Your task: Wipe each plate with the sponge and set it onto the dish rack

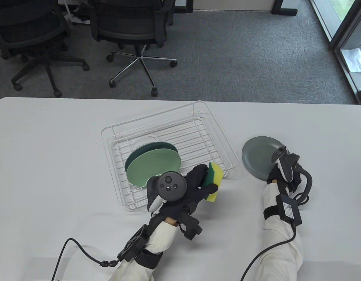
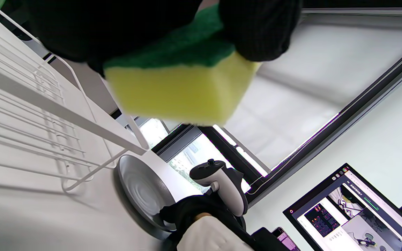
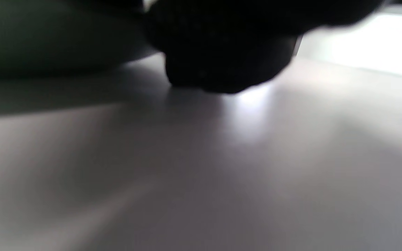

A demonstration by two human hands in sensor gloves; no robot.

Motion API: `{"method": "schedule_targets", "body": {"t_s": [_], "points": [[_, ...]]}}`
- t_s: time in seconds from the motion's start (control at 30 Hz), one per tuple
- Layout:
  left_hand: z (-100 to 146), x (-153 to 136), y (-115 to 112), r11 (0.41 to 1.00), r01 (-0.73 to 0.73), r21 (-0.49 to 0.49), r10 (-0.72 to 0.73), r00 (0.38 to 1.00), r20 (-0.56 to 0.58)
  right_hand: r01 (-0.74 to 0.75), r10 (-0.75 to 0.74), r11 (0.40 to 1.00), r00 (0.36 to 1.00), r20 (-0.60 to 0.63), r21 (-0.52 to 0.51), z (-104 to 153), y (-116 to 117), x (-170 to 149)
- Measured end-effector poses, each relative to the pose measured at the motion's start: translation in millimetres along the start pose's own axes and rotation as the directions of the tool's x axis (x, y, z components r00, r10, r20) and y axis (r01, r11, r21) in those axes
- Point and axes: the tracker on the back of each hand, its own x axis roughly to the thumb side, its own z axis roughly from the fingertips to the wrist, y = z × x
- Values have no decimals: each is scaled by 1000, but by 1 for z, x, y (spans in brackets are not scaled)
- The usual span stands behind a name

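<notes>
The grey plate (image 1: 258,156) lies on the white table (image 1: 51,152) just to the right of the dish rack (image 1: 168,128), its near edge under the right hand (image 1: 285,172). That hand sits at the rim, and its fingers seem to be on or under the edge, but the tracker covers them from above and the right wrist view is dark and blurred, so I cannot tell whether it has closed on the plate. My guess is that it is there to steady or tip the plate for wiping. The left hand (image 1: 195,184) has its fingers curled round the sponge (image 1: 213,178), green scouring side against the glove and yellow foam facing out in the left wrist view, held above the table at the rack's near right corner, between rack and plate. 2 green plates (image 1: 152,165) already rest overlapping inside the rack, so the grey one looks like the last to do. It is round, shallow and glossy, with faint concentric rings showing in the left wrist view.
</notes>
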Motion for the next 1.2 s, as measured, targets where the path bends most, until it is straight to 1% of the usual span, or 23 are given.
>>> {"method": "schedule_targets", "body": {"t_s": [0.1, 0.17, 0.2, 0.27, 0.3, 0.33, 0.37, 0.4, 0.43, 0.47, 0.5, 0.53, 0.57, 0.67, 0.7, 0.73, 0.8, 0.93, 0.97, 1.07, 1.2], "points": [[0, -1, 0, 1000, -7, 2, 7, 1000, -5, 62, -62, 998, 998, -6, 12, -5, 1, -6], [0, -1, 1, 1000, -9, 3, 9, 1000, -7, 154, -154, 988, 988, -13, 15, -6, 1, -12], [0, -2, 1, 1000, -10, 6, 10, 1000, -8, 216, -216, 976, 976, -24, 25, -7, 1, -16], [1, -2, 1, 1000, -13, 10, 13, 1000, -13, 373, -371, 926, 928, -35, 53, -8, 2, -26], [1, -3, 1, 1000, -17, 13, 18, 1000, -16, 485, -482, 871, 875, -49, 83, -10, 3, -33], [2, -3, 2, 1000, -21, 16, 21, 1000, -18, 556, -551, 824, 831, -75, 109, -10, 4, -37], [2, -3, 2, 1000, -23, 19, 23, 1000, -18, 651, -646, 744, 759, -85, 153, -11, 6, -43], [2, -3, 2, 1000, -24, 20, 24, 1000, -18, 702, -699, 689, 709, -89, 180, -12, 8, -46], [2, -3, 2, 999, -25, 24, 26, 1000, -18, 763, -763, 606, 637, -105, 226, -13, 11, -51], [2, -3, 2, 999, -26, 26, 27, 999, -17, 793, -797, 556, 594, -114, 250, -13, 13, -53], [2, -3, 3, 999, -29, 28, 29, 999, -17, 836, -850, 471, 515, -107, 280, -14, 16, -56], [3, -3, 3, 999, -32, 30, 32, 999, -17, 859, -881, 420, 464, -97, 293, -14, 18, -57], [3, -3, 3, 999, -33, 31, 34, 999, -17, 867, -891, 403, 445, -93, 292, -14, 20, -58], [4, -4, 3, 999, -36, 41, 37, 999, -15, 883, -907, 388, 417, -61, 263, -11, 17, -62], [4, -3, 4, 998, -38, 44, 39, 999, -12, 894, -921, 369, 388, -27, 253, -9, 15, -63], [4, -3, 4, 998, -39, 45, 39, 999, -10, 902, -929, 352, 369, -22, 249, -8, 13, -64], [5, -1, 3, 998, -36, 49, 36, 999, -3, 918, -944, 318, 329, -5, 238, -3, 5, -67], [6, 1, 3, 998, -23, 53, 23, 1000, 7, 931, -955, 294, 279, 98, 214, 10, -20, -72], [6, 1, 3, 998, -22, 54, 22, 1000, 9, 932, -957, 286, 266, 116, 221, 12, -25, -73], [7, 4, 5, 998, -19, 63, 18, 1000, 20, 935, -966, 237, 199, 164, 264, 25, -43, -73], [9, 6, 8, 996, -8, 85, 5, 999, 32, 931, -971, 175, 109, 212, 322, 42, -57, -72]]}}
